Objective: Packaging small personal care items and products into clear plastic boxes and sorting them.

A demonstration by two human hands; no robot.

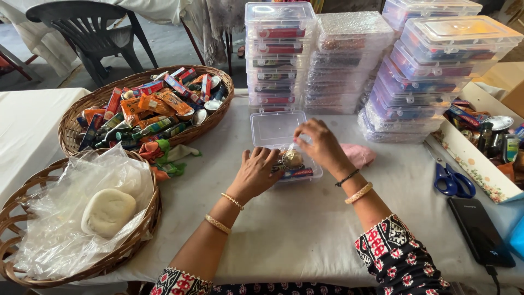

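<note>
Fingers: the right hand [322, 143] pinched a small clear bag [291, 152] at its top; the left hand [256, 172] lay curled over the near edge of the open box [275, 131], its fingers bent down, and I could not tell whether they gripped anything.
Clear bag: it hung just over the box, above a round gold-coloured tin [293, 159] that sat inside.
Open box: a shallow see-through plastic box with its lid folded back, on the table [305, 224] in front of the person, with a flat red and blue packet [297, 173] at its near side.
Behind the box: stacks of closed plastic boxes [279, 54].
Left side: a wicker basket [71, 125] heaped with small packets and bottles, and a second basket [11, 224] lined with plastic, holding a pale round lump [108, 211].
Right side: blue scissors [451, 180], a dark phone [480, 230], a pink cloth [359, 154] just beside the right wrist.
</note>
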